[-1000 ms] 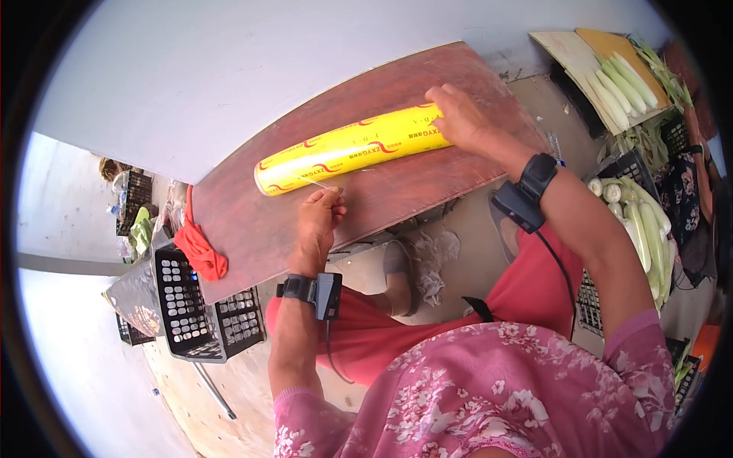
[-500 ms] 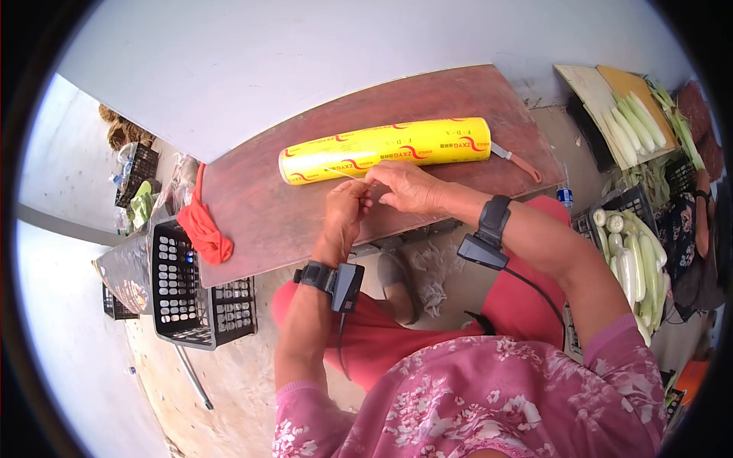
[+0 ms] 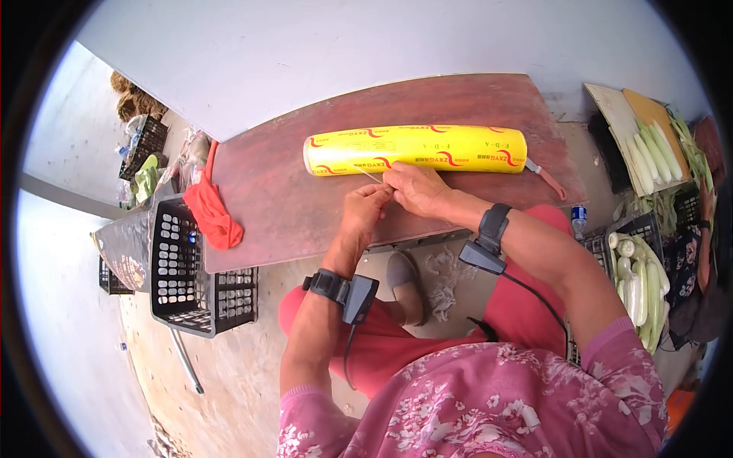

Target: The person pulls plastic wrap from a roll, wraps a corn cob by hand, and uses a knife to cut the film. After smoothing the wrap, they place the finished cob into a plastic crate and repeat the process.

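Note:
A yellow printed roll of cling film (image 3: 416, 150) lies lengthwise on the reddish-brown table (image 3: 275, 206). Just in front of it, my left hand (image 3: 368, 206) and my right hand (image 3: 418, 189) meet fingertip to fingertip, both closed in a pinch. A thin pale strip (image 3: 371, 176) runs from near the roll into the meeting fingers; its far end and exact kind I cannot make out. Beyond the right end of the roll lies a knife (image 3: 551, 183) with a reddish handle, its blade partly hidden by the roll.
A red cloth (image 3: 212, 217) hangs over the table's left edge beside a black plastic crate (image 3: 183, 324). On the right, a bottle (image 3: 579, 221) stands near crated pale long vegetables (image 3: 640, 286). More lie on a board (image 3: 653, 156). Part of another person (image 3: 705, 206) shows at far right.
The view has shifted, so the table and roll sit further right and slightly lower in it. My hands stay pinched together in front of the roll, the left tucked closer against the right.

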`<state>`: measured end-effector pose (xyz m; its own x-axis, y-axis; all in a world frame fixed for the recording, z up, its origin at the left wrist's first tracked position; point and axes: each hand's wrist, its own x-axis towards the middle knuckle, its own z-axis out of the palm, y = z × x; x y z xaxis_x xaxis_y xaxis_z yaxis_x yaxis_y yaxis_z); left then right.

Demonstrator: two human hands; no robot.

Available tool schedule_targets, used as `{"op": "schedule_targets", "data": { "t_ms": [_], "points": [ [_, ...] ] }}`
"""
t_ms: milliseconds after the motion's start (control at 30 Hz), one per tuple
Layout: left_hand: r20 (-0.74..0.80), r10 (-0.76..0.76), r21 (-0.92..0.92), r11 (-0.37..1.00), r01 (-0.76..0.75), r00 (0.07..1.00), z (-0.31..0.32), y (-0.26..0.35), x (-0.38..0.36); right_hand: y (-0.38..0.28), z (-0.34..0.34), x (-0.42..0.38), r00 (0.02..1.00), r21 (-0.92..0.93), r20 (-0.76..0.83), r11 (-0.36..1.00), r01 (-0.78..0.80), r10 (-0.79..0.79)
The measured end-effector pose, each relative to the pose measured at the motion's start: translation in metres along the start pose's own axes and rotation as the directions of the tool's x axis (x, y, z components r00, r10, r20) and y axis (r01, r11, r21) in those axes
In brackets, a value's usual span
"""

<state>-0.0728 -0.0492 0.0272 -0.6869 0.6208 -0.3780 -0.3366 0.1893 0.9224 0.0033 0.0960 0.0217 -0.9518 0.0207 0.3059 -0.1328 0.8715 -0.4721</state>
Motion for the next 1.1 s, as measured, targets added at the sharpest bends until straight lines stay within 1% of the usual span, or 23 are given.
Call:
{"op": "schedule_targets", "data": {
  "t_ms": [100,233,333,433,467,533,633,733,800,833,900,1000,1100],
  "points": [
    [0.000,0.004,0.049,0.999,-0.004,1.000,-0.002,0.003,0.001,0.000,0.004,0.001,0.998,0.002,-0.055,1.000,0.008,-0.007],
    [0.023,0.039,0.049,0.998,-0.040,0.999,0.000,0.006,0.000,0.002,-0.001,0.005,0.999,0.034,-0.053,0.999,-0.002,0.003],
    [0.018,0.132,0.071,0.989,-0.133,0.991,0.002,0.009,-0.004,0.004,-0.011,0.009,0.999,0.074,-0.038,0.997,-0.024,0.027],
    [-0.018,0.336,0.268,0.909,-0.319,0.942,-0.013,0.009,0.001,0.007,-0.020,0.008,0.999,0.101,-0.037,0.995,-0.005,0.009],
    [-0.044,0.461,0.402,0.820,-0.407,0.886,-0.015,0.008,0.002,0.008,-0.022,0.008,1.000,0.120,-0.028,0.993,0.005,-0.001],
    [-0.042,0.689,0.648,0.571,-0.505,0.724,-0.017,0.011,0.002,0.011,-0.024,0.008,1.000,0.140,-0.001,0.990,0.030,-0.031],
    [0.131,0.716,0.868,0.250,-0.428,0.685,-0.013,0.020,0.002,0.013,-0.025,0.009,0.997,0.139,0.037,0.988,0.064,-0.069],
    [0.189,0.668,0.883,0.206,-0.422,0.720,-0.014,0.024,0.010,0.011,-0.024,0.008,0.995,0.136,0.040,0.987,0.081,-0.088],
    [0.171,0.614,0.919,0.181,-0.349,0.771,-0.020,0.030,0.018,0.009,-0.024,0.008,0.995,0.142,0.016,0.986,0.093,-0.097],
    [0.160,0.586,0.936,0.167,-0.311,0.795,-0.025,0.032,0.021,0.009,-0.024,0.007,0.995,0.149,0.038,0.986,0.081,-0.088],
    [0.178,0.584,0.934,0.154,-0.324,0.792,-0.038,0.035,0.024,0.009,-0.027,0.007,0.994,0.162,0.082,0.985,0.059,-0.073],
    [0.219,0.565,0.935,0.112,-0.337,0.795,-0.056,0.036,0.028,0.014,-0.027,0.009,0.985,0.162,0.131,0.983,0.086,-0.108],
    [0.260,0.569,0.936,0.048,-0.348,0.780,-0.065,0.036,0.029,0.017,-0.028,0.009,0.983,0.157,0.130,0.982,0.107,-0.128]
  ]
}}
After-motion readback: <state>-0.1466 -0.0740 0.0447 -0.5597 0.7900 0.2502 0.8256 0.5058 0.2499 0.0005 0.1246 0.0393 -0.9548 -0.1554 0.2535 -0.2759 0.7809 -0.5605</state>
